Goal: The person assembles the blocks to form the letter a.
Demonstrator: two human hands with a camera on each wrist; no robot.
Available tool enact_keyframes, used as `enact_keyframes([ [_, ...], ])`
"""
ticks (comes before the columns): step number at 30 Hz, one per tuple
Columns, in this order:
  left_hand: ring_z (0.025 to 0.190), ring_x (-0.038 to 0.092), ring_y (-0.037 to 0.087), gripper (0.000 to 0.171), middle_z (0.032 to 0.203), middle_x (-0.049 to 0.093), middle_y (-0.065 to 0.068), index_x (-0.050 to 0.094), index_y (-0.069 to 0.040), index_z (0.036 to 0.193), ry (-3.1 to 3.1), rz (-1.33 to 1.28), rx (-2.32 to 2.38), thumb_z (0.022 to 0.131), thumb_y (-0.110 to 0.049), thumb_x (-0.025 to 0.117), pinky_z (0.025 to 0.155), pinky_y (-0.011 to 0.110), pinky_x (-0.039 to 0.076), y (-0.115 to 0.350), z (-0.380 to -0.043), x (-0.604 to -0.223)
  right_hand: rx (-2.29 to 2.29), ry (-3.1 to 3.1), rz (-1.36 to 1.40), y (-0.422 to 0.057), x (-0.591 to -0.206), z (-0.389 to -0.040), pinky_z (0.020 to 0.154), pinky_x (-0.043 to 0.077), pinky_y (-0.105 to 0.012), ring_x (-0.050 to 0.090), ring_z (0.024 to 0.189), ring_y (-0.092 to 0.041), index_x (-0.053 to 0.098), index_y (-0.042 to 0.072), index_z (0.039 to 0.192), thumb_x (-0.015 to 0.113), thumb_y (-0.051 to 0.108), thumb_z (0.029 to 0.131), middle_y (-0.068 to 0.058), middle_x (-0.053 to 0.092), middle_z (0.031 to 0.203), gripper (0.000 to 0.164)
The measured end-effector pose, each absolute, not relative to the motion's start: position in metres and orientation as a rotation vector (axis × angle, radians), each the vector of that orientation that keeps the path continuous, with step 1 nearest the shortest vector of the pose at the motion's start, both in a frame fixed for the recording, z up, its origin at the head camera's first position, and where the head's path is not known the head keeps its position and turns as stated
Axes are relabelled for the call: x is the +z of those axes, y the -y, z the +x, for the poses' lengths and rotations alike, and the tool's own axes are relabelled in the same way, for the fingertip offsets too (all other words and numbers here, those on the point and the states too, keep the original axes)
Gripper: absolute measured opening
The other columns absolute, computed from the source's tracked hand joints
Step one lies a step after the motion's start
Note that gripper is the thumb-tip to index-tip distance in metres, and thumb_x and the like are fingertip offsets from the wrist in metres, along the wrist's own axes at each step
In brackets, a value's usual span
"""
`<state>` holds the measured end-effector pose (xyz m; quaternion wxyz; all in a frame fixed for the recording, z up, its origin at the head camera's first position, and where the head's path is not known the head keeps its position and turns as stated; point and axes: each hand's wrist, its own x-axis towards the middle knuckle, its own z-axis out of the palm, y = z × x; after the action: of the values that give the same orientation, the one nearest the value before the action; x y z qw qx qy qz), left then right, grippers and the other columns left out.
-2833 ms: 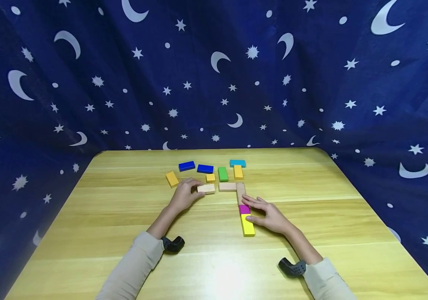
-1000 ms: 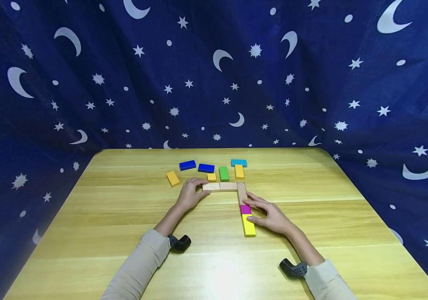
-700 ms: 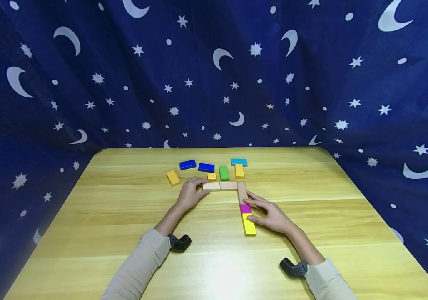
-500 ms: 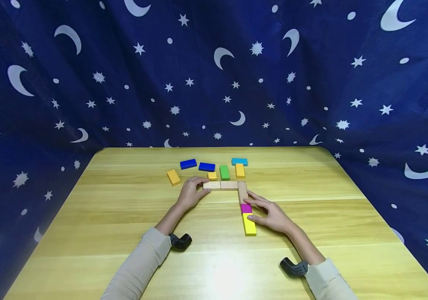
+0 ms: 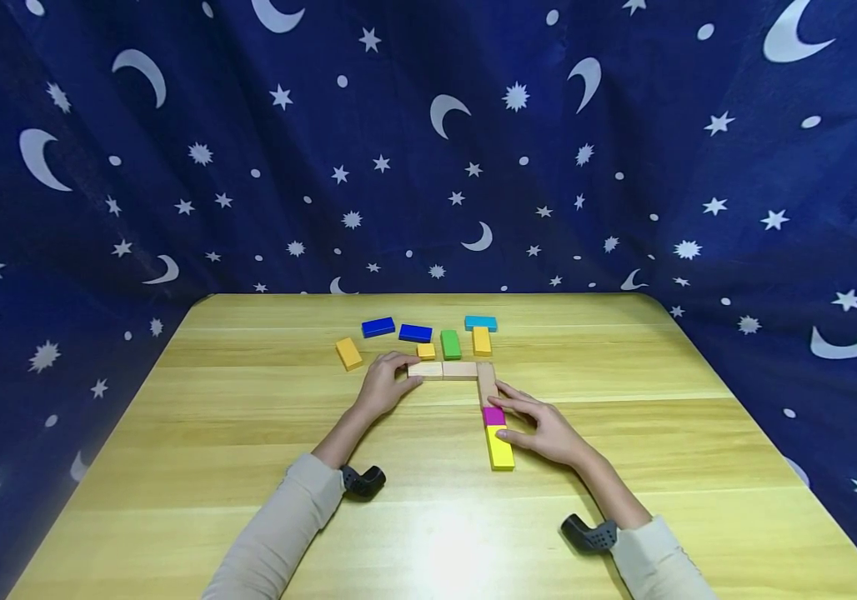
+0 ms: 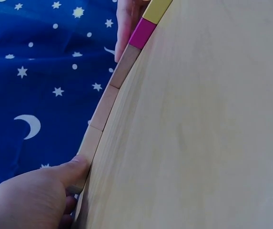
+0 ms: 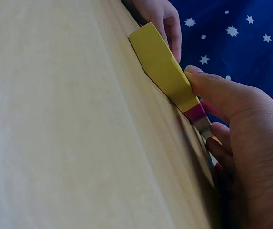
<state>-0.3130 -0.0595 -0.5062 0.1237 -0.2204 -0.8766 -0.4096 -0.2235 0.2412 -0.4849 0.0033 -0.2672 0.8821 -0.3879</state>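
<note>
My left hand (image 5: 382, 387) pinches the left end of a pale wooden block (image 5: 426, 370) between thumb and fingers; the left wrist view shows the thumb (image 6: 74, 169) on its near side. That block lies end to end with a second wooden block (image 5: 460, 372). From there the line turns toward me through a third wooden block (image 5: 486, 382), a small magenta block (image 5: 493, 416) and a yellow block (image 5: 501, 454). My right hand (image 5: 548, 432) lies along the right side of this stretch, its thumb (image 7: 207, 83) touching the yellow block and its extended fingers at the third wooden block.
Behind the line lie two dark blue blocks (image 5: 378, 327), a small orange block (image 5: 426, 351), a green block (image 5: 451, 344), an orange block (image 5: 481, 341) and a light blue block (image 5: 481, 322). Another orange block (image 5: 349, 353) lies left, near the left hand. A starry curtain (image 5: 428, 167) hangs behind the table (image 5: 248, 433).
My left hand has slid the pale wooden block right, closing the gap to the second wooden block, then stayed there. My right hand's fingers have shifted slightly; its thumb stays at the yellow block.
</note>
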Motion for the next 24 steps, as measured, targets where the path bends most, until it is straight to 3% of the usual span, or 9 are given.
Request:
enact_keyframes([
  [5,0.093,0.055,0.021,0.034,0.104,0.064,0.007,0.068,-0.008,0.11,2.56,-0.641,-1.205,0.08,-0.024,0.073,0.081,0.036,0.046,0.06,-0.314,-0.506,-1.227,-2.762,-0.843,-0.241,-0.485,-0.224,0.103,0.025,-0.053,0.027,0.134,-0.027,0.053,0.021,0.132,0.068,0.036,0.083,-0.001,0.031,0.147,0.053],
  [12,0.084,0.058,0.018,0.029,0.098,0.062,0.008,0.066,-0.004,0.11,2.488,-0.554,-1.372,0.087,-0.022,0.065,0.073,0.031,0.049,0.062,-0.317,-0.497,-1.226,-2.755,-0.84,-0.241,-0.485,-0.224,0.104,0.025,-0.052,0.027,0.134,-0.028,0.053,0.019,0.132,0.069,0.036,0.082,-0.001,0.031,0.147,0.054],
  [17,0.083,0.06,0.023,0.028,0.103,0.06,0.014,0.065,-0.002,0.112,2.464,-0.512,-1.381,0.089,-0.017,0.062,0.072,0.035,0.051,0.065,-0.333,-0.479,-1.23,-2.752,-0.848,-0.237,-0.476,-0.219,0.103,0.026,-0.053,0.028,0.133,-0.029,0.053,0.014,0.131,0.069,0.031,0.083,-0.006,0.032,0.147,0.053],
  [21,0.095,0.057,0.03,0.034,0.114,0.058,0.016,0.062,-0.002,0.118,2.522,-0.555,-1.334,0.086,-0.012,0.066,0.084,0.04,0.047,0.072,-0.355,-0.467,-1.226,-2.739,-0.853,-0.23,-0.457,-0.209,0.102,0.027,-0.054,0.029,0.131,-0.036,0.053,0.004,0.129,0.069,0.019,0.084,-0.016,0.033,0.145,0.051],
  [24,0.11,0.052,0.031,0.041,0.125,0.054,0.015,0.057,-0.003,0.124,2.615,-0.589,-1.294,0.086,-0.012,0.067,0.096,0.044,0.04,0.076,-0.37,-0.465,-1.23,-2.742,-0.847,-0.233,-0.463,-0.212,0.102,0.026,-0.055,0.028,0.131,-0.037,0.053,0.003,0.129,0.07,0.017,0.083,-0.016,0.032,0.145,0.051],
])
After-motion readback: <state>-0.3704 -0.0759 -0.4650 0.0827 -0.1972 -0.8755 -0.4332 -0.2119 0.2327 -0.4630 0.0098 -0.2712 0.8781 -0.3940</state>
